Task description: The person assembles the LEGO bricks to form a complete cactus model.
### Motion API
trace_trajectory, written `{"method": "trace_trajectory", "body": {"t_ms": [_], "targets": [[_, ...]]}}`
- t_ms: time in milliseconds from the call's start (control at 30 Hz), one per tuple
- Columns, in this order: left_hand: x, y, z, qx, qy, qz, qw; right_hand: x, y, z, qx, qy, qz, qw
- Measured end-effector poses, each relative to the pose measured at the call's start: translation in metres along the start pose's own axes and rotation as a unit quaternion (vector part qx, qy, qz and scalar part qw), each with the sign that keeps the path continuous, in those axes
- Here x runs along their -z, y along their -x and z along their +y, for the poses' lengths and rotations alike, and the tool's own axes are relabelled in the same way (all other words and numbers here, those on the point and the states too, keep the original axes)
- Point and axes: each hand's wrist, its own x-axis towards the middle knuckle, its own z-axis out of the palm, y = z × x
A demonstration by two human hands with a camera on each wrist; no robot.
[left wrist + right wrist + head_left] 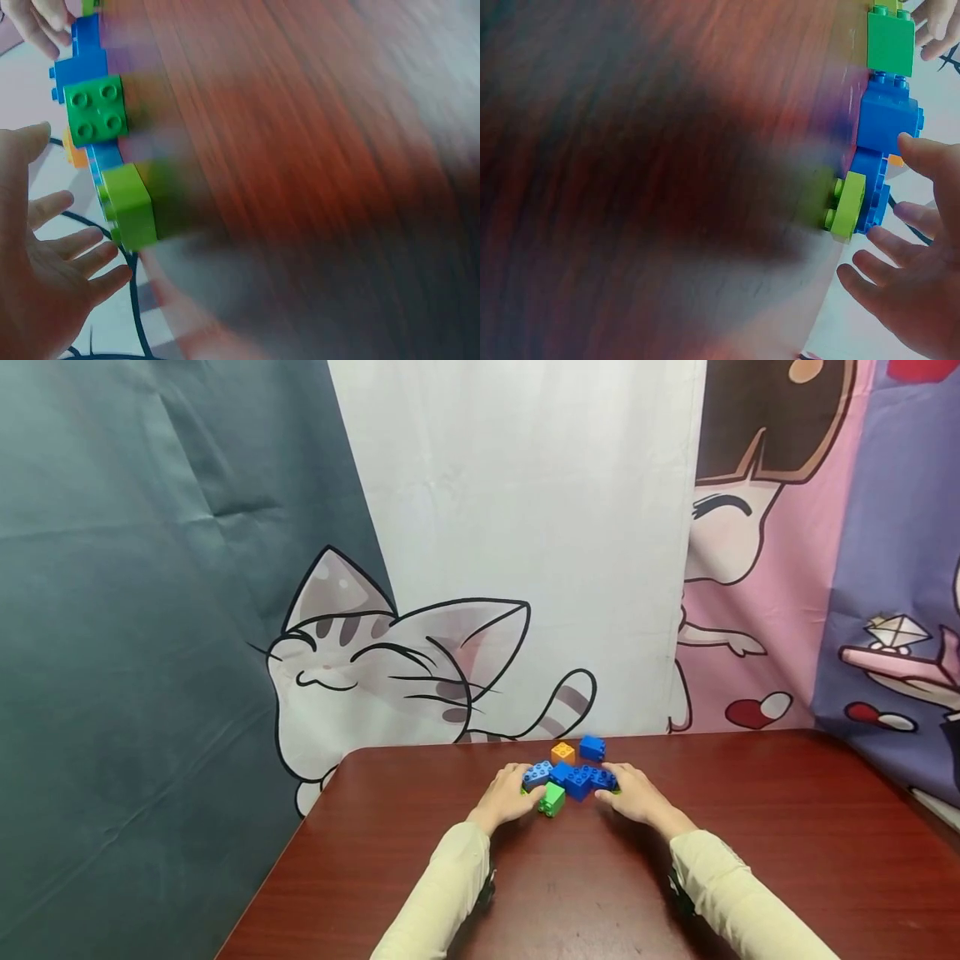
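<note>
Two hands flank a bunch of toy blocks on the brown surface [585, 893], just right of the middle of the frame. I count one orange block [562, 753], one mid-green block [552, 799], two lime blocks [131, 206], one at each end of the bunch, one pale blue block [537, 774] and several darker blue ones; how many sit in the middle I can't tell. One blue block [592, 747] stands apart at the back, studs facing lower right.

The bunch stretches left to right across the frame. The pale blue block's long axis slants from lower left to upper right, studs up; the orange block's studs point up too. The mid-green block lies sideways, studs towards the lower left.

The left hand [507, 795] has its fingers loosely spread beside the left lime block, gripping nothing. The right hand [636, 792] curves at the other end, fingers apart, nothing gripped; whether its thumb touches the blue, I can't tell.
</note>
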Motion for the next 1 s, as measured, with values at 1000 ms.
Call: {"method": "trace_trajectory", "body": {"t_ms": [1000], "targets": [[-0.041, -0.026, 0.041, -0.017, -0.030, 0.018, 0.9992, -0.020, -0.022, 0.010, -0.089, -0.023, 0.022, 0.9955]]}}
